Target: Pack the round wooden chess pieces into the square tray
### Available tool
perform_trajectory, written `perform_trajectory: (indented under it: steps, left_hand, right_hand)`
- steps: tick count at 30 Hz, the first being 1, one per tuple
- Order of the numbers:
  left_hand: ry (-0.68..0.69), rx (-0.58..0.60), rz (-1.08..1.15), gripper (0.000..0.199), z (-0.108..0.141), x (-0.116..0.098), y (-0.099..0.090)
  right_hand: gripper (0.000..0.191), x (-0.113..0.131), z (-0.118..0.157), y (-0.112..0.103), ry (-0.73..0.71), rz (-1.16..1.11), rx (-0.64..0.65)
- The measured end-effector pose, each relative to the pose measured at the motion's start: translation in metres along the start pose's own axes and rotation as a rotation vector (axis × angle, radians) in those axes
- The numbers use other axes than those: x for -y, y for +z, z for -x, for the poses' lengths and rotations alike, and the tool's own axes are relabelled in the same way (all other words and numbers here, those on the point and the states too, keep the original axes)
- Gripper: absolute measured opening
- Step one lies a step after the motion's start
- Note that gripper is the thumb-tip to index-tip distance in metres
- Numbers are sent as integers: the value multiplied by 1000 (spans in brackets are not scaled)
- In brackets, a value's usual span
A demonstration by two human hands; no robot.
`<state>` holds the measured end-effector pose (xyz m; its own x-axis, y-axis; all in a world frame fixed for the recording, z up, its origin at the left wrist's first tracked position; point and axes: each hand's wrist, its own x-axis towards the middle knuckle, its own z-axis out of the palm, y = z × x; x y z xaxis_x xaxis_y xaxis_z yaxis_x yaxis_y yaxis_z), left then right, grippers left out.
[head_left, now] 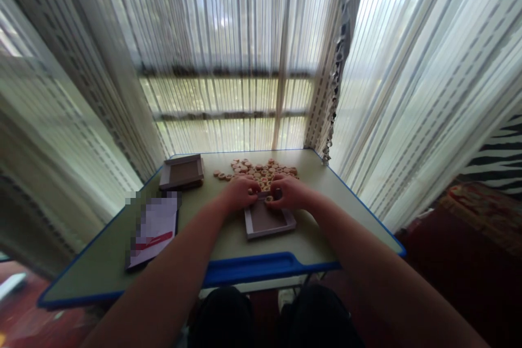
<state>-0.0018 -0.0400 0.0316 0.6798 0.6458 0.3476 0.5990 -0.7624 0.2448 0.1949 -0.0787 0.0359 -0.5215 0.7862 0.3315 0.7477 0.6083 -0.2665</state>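
Our right hand (287,191) seems closed on a round piece (268,200), at the far side of the shallow box (267,218); whether our left hand (241,193), just beside, grips anything we cannot tell; beyond both lies the pile of pieces (260,167), which an outward nudge could scatter; a loose pinch could drop ours.

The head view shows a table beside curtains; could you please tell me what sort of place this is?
Probably a room in a home: sheer striped curtains let daylight through, a blue-edged table stands before them, and patterned reddish fabric shows at the right.
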Motion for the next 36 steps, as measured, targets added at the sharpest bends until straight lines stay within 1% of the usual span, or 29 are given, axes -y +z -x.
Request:
perform_trajectory:
  steps: [2,5,7,11,16,20,24,27,33,36]
  left_hand:
    - [-11,-9,-17,22,0,0,1]
    - [-1,-34,-23,26,-1,1,4]
    - [1,-45,-8,28,-1,2,4]
    - [-16,-38,24,29,-2,3,5]
    - [-18,-51,29,29,-3,5,5]
    - [-18,-57,30,28,-2,6,3]
    - [-44,-68,39,26,-1,5,3]
    - [-40,-68,39,25,-2,8,5]
    - [-5,-87,22,27,-4,15,9]
    - [-5,-87,3,26,-4,14,8]
  right_hand:
    - [26,-1,-1,2,0,6,7]
    - [27,-2,-2,1,-11,-12,-23]
    - [26,-4,-2,0,-23,-47,-31]
    - [21,-7,-3,1,-48,-93,-5]
    - [18,-9,-2,1,-8,-68,-12]
    - [22,-8,-2,-1,-14,-61,-13]
    - [16,-12,-3,2,3,-50,-18]
    - [16,-16,-3,3,39,-38,-34]
    - [22,-10,-2,-1,51,1,9]
    - [20,-8,-2,-2,49,4,37]
